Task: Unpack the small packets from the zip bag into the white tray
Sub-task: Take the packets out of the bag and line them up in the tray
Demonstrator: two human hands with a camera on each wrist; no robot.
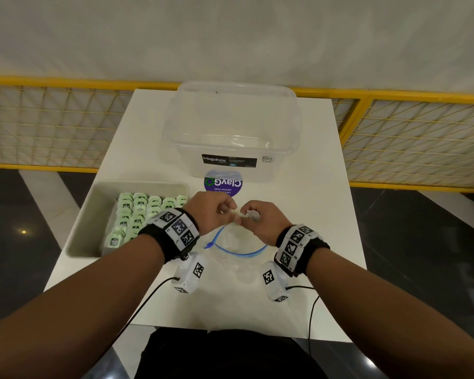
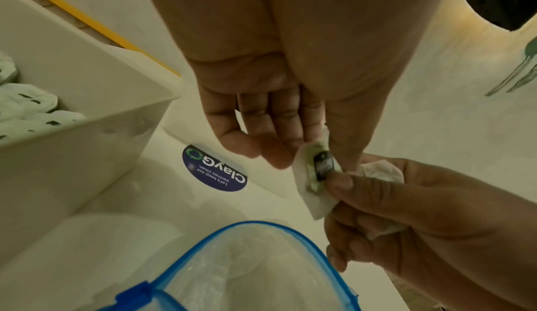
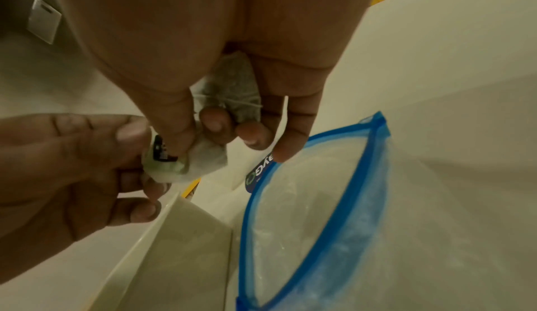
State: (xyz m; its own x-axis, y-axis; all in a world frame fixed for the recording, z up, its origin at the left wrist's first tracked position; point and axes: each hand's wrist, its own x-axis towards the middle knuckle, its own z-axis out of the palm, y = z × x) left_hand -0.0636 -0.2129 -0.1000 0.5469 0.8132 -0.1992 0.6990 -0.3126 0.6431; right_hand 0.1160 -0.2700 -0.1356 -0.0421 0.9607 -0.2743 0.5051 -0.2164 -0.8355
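Observation:
Both hands meet above the open mouth of the clear zip bag [image 1: 237,243] [image 2: 247,267] [image 3: 319,212] with its blue zipper. Between them is a small white packet with a green and black label [image 1: 238,213] [image 2: 315,171] [image 3: 171,164]. My left hand [image 1: 216,212] [image 2: 261,130] [image 3: 72,155] pinches it between thumb and forefinger, while the right hand [image 1: 262,218] [image 2: 412,203] [image 3: 232,123] holds its other side. Another packet [image 3: 232,84] is curled into the right palm. The white tray [image 1: 86,214] [image 2: 72,155] [image 3: 180,235] stands to the left with rows of several green packets [image 1: 140,212].
A clear lidded Megabox bin [image 1: 230,127] stands at the back of the white table [image 1: 312,187]. A blue ClayGo sticker [image 1: 223,184] [image 2: 215,169] lies in front of the bin. Yellow mesh railing [image 1: 394,132] runs behind. Cables hang from the wrist cameras near the front edge.

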